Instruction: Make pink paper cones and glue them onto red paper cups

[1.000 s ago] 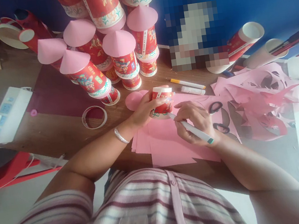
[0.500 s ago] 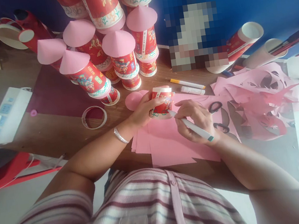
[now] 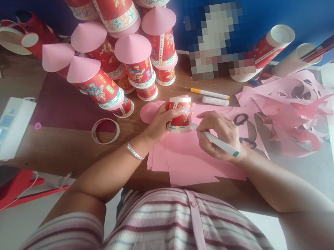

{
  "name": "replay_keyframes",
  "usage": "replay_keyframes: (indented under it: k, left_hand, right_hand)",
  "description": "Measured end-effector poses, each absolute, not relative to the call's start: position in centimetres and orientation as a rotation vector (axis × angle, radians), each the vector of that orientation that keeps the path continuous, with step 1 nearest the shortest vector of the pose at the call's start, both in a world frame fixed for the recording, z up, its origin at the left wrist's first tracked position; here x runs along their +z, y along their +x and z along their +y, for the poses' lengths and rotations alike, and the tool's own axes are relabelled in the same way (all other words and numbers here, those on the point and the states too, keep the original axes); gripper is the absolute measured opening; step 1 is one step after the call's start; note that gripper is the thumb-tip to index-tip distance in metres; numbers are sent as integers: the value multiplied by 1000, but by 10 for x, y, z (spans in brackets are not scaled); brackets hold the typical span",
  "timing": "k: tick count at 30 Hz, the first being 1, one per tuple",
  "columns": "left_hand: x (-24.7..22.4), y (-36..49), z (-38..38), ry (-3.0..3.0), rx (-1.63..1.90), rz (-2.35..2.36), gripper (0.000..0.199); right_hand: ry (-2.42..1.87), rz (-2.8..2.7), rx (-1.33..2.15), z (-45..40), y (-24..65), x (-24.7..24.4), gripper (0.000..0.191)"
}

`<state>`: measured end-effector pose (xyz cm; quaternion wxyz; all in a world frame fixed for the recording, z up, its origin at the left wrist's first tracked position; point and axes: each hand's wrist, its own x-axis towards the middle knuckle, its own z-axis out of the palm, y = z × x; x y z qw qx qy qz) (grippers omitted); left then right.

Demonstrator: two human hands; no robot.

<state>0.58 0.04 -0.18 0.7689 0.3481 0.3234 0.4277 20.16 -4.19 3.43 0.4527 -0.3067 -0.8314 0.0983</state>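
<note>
My left hand (image 3: 160, 121) is wrapped round a red paper cup (image 3: 181, 117) with a printed pattern and green curled lines on its pale lower band. In my right hand (image 3: 219, 134) is a white marker (image 3: 223, 144) with a green end, gripped like a pen. Its tip is at the lower right of the cup; whether it touches the surface I cannot tell. Beneath both hands lie pink paper sheets (image 3: 187, 159). The black handles of scissors (image 3: 241, 119) show just right of my right hand, and the rest of them is hard to make out.
Red cup towers with pink paper cones (image 3: 133, 49) stand at the back. A tape roll (image 3: 105, 131) lies left of the cup. Beyond the sheets are a yellow-capped marker (image 3: 210, 93) and a glue stick (image 3: 215, 101). Pink scraps (image 3: 295, 111) are heaped on the right; a white box (image 3: 15, 127) is left.
The marker tip and my right hand have shifted slightly to the right along the cup's lower band. The cup appears turned a little in my left hand.
</note>
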Motion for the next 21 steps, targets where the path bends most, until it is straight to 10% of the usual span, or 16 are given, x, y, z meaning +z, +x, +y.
replay_keyframes:
  k: [21]
  left_hand:
    - [6, 8, 1, 832, 954, 655, 29]
  right_hand:
    - [-713, -2038, 296, -45, 196, 32, 27]
